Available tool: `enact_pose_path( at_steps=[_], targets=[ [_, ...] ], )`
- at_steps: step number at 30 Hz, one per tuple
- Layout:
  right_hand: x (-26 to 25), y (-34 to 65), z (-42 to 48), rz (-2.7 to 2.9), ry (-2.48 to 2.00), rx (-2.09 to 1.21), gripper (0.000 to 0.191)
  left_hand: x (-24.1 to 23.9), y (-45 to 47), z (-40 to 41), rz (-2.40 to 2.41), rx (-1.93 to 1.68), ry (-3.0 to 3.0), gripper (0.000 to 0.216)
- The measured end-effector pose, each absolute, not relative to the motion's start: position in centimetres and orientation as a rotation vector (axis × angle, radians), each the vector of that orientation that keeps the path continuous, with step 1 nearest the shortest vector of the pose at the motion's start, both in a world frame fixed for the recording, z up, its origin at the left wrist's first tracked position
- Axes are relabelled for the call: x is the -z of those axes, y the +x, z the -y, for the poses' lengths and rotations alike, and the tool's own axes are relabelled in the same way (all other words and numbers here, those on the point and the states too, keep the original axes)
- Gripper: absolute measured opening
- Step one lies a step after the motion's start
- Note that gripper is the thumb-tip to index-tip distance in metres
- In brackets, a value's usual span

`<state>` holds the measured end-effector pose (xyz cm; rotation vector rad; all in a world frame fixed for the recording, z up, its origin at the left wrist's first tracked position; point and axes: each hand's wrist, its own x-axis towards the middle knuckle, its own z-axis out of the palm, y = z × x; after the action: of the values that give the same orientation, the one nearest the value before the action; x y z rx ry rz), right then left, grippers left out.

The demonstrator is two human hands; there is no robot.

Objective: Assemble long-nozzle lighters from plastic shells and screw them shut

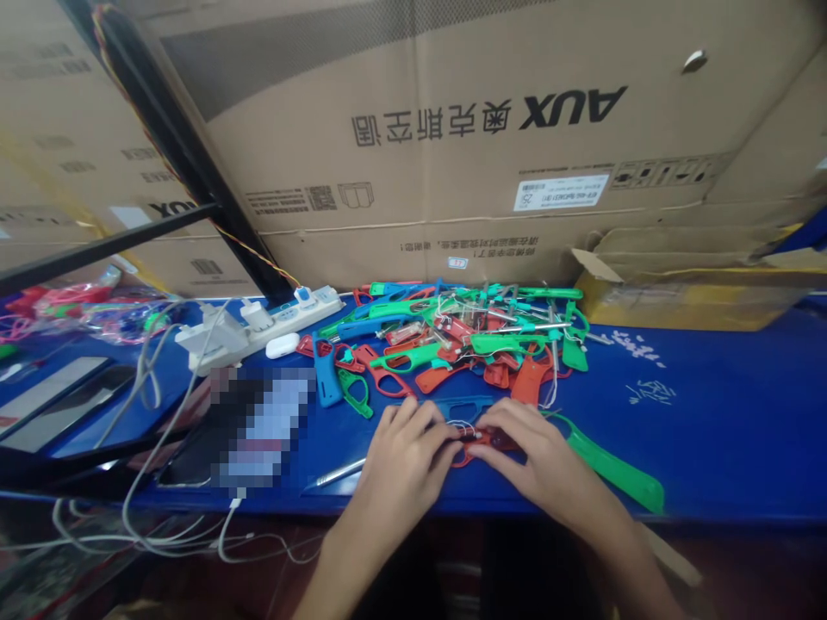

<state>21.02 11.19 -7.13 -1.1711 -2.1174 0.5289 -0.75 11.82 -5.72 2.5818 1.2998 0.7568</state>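
Observation:
My left hand (410,448) and my right hand (533,439) meet at the front of the table. Fingers of both are closed on a red lighter handle (466,456), with thin white wires looping over it; the fingers hide much of it. Just behind them lies a blue lighter handle (475,403). A green handle (620,469) rests right of my right hand. Further back is a heap of lighter parts (445,331) in red, green and blue, with metal tubes among them. A silver metal rod (341,472) lies beside my left hand.
A white power strip (277,323) with plugs and cables stands back left, near an earbud case (282,345) and a lit phone (268,430). Small white pieces (633,347) and thin pins (651,393) lie at right. A taped carton (678,288) and large cardboard (452,189) stand behind.

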Motion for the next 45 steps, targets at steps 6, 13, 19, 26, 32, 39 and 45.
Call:
enact_pose_path(
  at_steps=[6,13,19,26,32,39,45],
  targets=[
    [6.9,21.2,-10.9,2.096,-1.134,-0.5,0.008,5.6,-0.8,-11.1,-1.289,-0.957,2.478,0.011],
    [6.7,21.6,-10.8,2.202,-1.129,-0.469,0.013,5.9,-1.1,-10.9,-1.248,-0.895,2.431,0.012],
    [6.8,22.0,-10.8,2.202,-1.144,-0.536,0.014,6.2,-1.2,-10.6,-1.235,-0.885,2.413,0.012],
    [6.7,21.9,-10.7,2.186,-1.169,-0.649,0.013,6.3,-1.0,-10.5,-1.234,-0.919,2.418,0.012],
    [6.8,21.9,-10.6,2.188,-1.177,-0.661,0.012,6.2,-0.9,-10.5,-1.237,-0.92,2.417,0.014],
    [6.7,22.0,-10.7,2.196,-1.127,-0.669,0.015,6.1,-0.7,-10.6,-1.23,-0.905,2.474,0.015],
    [6.7,21.9,-10.4,2.196,-1.102,-0.625,0.016,6.1,-0.7,-10.5,-1.24,-0.882,2.536,0.015]
  ],
)
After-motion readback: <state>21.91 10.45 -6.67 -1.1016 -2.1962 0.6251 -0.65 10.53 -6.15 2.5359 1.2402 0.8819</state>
